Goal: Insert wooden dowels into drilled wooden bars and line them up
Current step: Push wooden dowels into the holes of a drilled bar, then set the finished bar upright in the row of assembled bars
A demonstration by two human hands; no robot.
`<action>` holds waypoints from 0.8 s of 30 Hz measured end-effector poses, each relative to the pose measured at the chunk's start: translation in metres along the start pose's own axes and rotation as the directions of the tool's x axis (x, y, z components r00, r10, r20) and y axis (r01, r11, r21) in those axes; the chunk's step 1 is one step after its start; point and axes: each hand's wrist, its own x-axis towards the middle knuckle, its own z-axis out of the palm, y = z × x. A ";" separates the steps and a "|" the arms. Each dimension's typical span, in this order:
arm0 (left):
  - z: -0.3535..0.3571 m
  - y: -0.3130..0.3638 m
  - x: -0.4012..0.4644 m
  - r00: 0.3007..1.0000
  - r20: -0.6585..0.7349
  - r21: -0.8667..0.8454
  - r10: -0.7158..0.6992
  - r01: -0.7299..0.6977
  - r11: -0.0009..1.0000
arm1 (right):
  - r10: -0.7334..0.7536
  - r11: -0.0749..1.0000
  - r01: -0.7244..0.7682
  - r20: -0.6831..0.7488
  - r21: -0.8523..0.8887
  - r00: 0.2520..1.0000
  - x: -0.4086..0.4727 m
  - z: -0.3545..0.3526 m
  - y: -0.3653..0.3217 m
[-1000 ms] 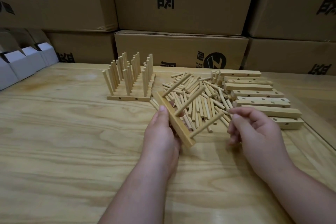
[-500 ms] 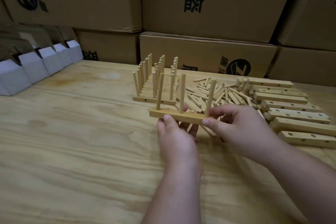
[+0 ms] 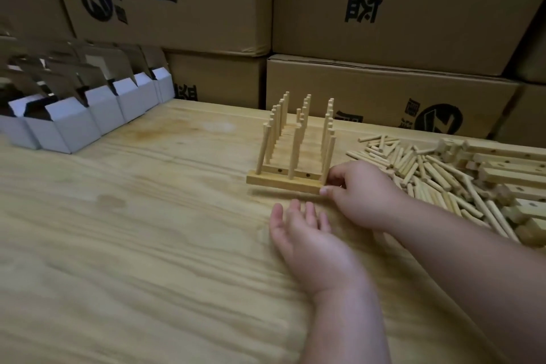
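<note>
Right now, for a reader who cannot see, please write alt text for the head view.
A person's right hand pinches the right end of a wooden bar with three upright dowels, set at the front of a row of finished bars on a plywood table. The left hand lies open nearby; loose dowels and drilled bars lie at right.

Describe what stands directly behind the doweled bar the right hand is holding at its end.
Behind the front bar, gripped by the right hand, stands a row of finished bars with upright dowels, receding toward the cardboard boxes. Their bases are mostly hidden, so their count is unclear.
</note>
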 end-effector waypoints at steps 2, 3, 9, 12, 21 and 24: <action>0.000 0.000 -0.003 1.000 -0.022 0.011 0.006 -0.006 1.000 | 0.006 0.999 -0.006 -0.001 -0.038 1.000 0.008 0.006 -0.002; 0.001 0.000 -0.005 1.000 -0.026 0.019 0.000 0.000 1.000 | 0.009 0.998 -0.009 -0.005 -0.057 1.000 0.011 0.008 -0.003; 0.003 -0.002 -0.008 0.998 -0.057 -0.019 -0.022 0.021 1.000 | 0.006 0.999 -0.007 -0.024 -0.040 1.000 0.007 0.013 -0.006; 0.004 -0.005 -0.006 0.996 -0.082 0.021 0.022 -0.020 1.000 | -0.050 0.998 0.051 -0.059 0.023 0.997 -0.004 0.007 -0.009; 0.003 -0.004 -0.014 0.996 0.089 0.113 -0.007 -0.003 0.994 | -0.139 0.946 0.150 -0.059 0.287 0.989 -0.051 -0.030 -0.014; 0.004 -0.005 -0.014 0.993 0.118 0.147 -0.030 0.013 0.989 | -0.166 0.932 0.154 0.011 0.329 0.986 -0.058 -0.046 -0.003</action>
